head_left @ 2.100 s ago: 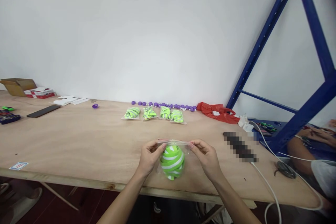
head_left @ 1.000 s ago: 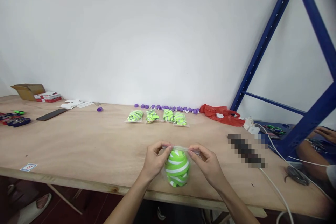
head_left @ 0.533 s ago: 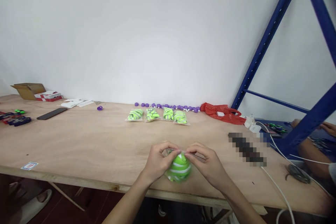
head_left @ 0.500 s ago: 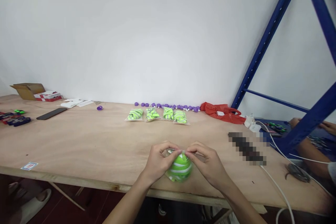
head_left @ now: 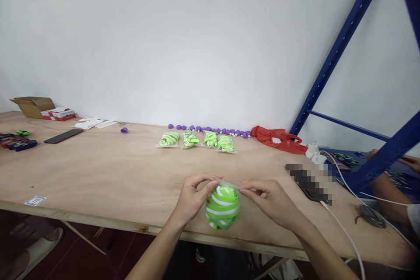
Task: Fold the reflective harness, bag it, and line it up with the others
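Observation:
Between my hands, near the table's front edge, is a clear plastic bag (head_left: 223, 205) with a bundled green-and-white striped strap inside. My left hand (head_left: 196, 194) pinches the bag's upper left corner between thumb and fingers. At the upper right corner, my right hand (head_left: 267, 199) grips the bag's top edge in the same way. The top edge is stretched fairly straight between the two pinches, and the bundle hangs below it. Farther back lie several similar bags, among them one green-striped bag (head_left: 169, 139) at the left and another (head_left: 225, 143) at the right.
Purple rolls (head_left: 206, 129) line the wall behind the bags. A red plastic bag (head_left: 278, 140) lies right of them. A phone (head_left: 308, 186) with a white cable, a blue metal frame (head_left: 337, 48) and another person's arm (head_left: 390, 192) are at right. A cardboard box (head_left: 33, 106) stands far left.
My hands have moved apart along the bag's top edge, my right hand shifting right. The edge is now drawn out straighter and the striped bundle shows more fully.

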### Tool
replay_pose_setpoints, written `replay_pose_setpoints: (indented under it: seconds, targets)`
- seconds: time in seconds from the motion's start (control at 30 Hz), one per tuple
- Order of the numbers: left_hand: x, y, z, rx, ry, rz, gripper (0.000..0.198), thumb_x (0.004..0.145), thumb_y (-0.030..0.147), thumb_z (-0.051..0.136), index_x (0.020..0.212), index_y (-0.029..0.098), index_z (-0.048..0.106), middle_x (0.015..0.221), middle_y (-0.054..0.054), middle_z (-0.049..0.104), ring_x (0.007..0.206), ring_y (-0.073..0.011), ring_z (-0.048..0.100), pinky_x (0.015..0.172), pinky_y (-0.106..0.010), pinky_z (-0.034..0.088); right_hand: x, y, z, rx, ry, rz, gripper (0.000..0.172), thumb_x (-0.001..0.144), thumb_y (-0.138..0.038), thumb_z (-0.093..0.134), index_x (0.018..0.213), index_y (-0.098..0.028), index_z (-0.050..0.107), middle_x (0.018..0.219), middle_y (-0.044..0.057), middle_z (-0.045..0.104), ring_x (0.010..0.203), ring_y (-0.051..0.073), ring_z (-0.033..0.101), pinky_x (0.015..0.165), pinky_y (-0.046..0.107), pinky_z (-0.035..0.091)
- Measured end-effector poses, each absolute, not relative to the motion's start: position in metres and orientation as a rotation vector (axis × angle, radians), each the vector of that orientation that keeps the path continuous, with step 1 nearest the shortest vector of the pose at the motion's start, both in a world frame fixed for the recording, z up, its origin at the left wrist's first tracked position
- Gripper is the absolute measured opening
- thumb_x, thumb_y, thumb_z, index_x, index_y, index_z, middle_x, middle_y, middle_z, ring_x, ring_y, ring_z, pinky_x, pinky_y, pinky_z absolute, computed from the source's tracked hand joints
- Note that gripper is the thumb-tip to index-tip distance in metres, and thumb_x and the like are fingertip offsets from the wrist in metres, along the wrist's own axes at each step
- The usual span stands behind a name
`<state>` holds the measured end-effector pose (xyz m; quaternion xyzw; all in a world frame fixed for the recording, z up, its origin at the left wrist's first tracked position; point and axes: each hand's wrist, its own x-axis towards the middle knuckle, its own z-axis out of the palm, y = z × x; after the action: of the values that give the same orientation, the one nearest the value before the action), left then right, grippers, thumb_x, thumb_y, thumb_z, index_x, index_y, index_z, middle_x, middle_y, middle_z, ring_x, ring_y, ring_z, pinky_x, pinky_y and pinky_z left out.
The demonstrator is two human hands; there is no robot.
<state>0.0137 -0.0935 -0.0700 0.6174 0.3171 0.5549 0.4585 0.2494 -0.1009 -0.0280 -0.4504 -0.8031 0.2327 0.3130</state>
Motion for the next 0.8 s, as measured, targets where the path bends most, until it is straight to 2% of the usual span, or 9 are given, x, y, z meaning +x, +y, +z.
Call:
replay_pose_setpoints:
  seconds: [0.1,0.23,0.33,0.4,0.5,0.6,0.8]
  targets:
    - [0.006,-0.09,-0.072,1.518,0.885,1.275,0.037,0.09,0.04,0.063,0.119,0.018,0.068,0.127,-0.012,0.069,0.116,-0.026,0.065,0.1,-0.038,0.051,0.274,-0.066,-0.021,-1.295,-2.141,0.428,0.029,0.091,-0.041,0.058,0.085,-0.021,0.078,0.09,0.006,0.078,0.079,0.022,0.071,0.07,0.029,0.054]
    - [-0.007,-0.088,-0.079,1.555,1.078,1.215,0.038,0.092,0.043,0.056,0.119,0.02,0.068,0.13,-0.011,0.067,0.12,-0.027,0.062,0.104,-0.043,0.049,0.312,-0.004,-0.014,-1.462,-2.034,0.171,0.027,0.087,-0.04,0.06,0.089,-0.021,0.08,0.095,0.007,0.079,0.089,0.027,0.073,0.079,0.035,0.056]
    - [-0.015,-0.091,-0.089,1.583,1.145,1.186,0.039,0.092,0.045,0.054,0.119,0.021,0.068,0.13,-0.01,0.067,0.122,-0.0272,0.061,0.103,-0.043,0.05,0.332,0.025,-0.022,-1.515,-1.94,0.046,0.034,0.092,-0.036,0.051,0.106,-0.019,0.077,0.125,0.011,0.07,0.117,0.029,0.064,0.1,0.041,0.049]
    - [-0.022,-0.094,-0.098,1.601,1.182,1.159,0.038,0.092,0.045,0.054,0.118,0.021,0.069,0.129,-0.009,0.068,0.122,-0.0273,0.061,0.103,-0.043,0.051,0.34,0.031,-0.038,-1.551,-1.955,0.021,0.032,0.088,-0.029,0.054,0.109,-0.018,0.075,0.138,0.011,0.062,0.128,0.03,0.056,0.109,0.043,0.042]
    - [-0.036,-0.098,-0.114,1.713,1.256,1.105,0.036,0.092,0.044,0.053,0.115,0.022,0.07,0.126,-0.009,0.069,0.122,-0.027,0.061,0.107,-0.044,0.048,0.349,0.027,-0.074,-1.636,-2.016,0.042,0.033,0.08,-0.021,0.059,0.108,-0.016,0.075,0.135,0.014,0.063,0.127,0.031,0.057,0.112,0.045,0.04]
    - [-0.053,-0.101,-0.129,1.93,1.344,1.049,0.035,0.094,0.042,0.049,0.116,0.023,0.069,0.126,-0.009,0.069,0.122,-0.0263,0.061,0.109,-0.046,0.045,0.356,0.022,-0.107,-1.707,-2.061,0.075,0.032,0.083,-0.023,0.056,0.109,-0.016,0.074,0.129,0.015,0.066,0.122,0.029,0.062,0.109,0.042,0.043]
    - [-0.075,-0.108,-0.154,2.257,1.756,0.719,0.035,0.097,0.033,0.042,0.117,0.026,0.069,0.143,-0.009,0.058,0.136,-0.0312,0.049,0.114,-0.066,0.027,0.348,0.035,-0.133,-1.768,-2.173,0.078,0.036,0.088,-0.023,0.052,0.118,-0.016,0.07,0.134,0.013,0.064,0.127,0.025,0.057,0.111,0.036,0.04]
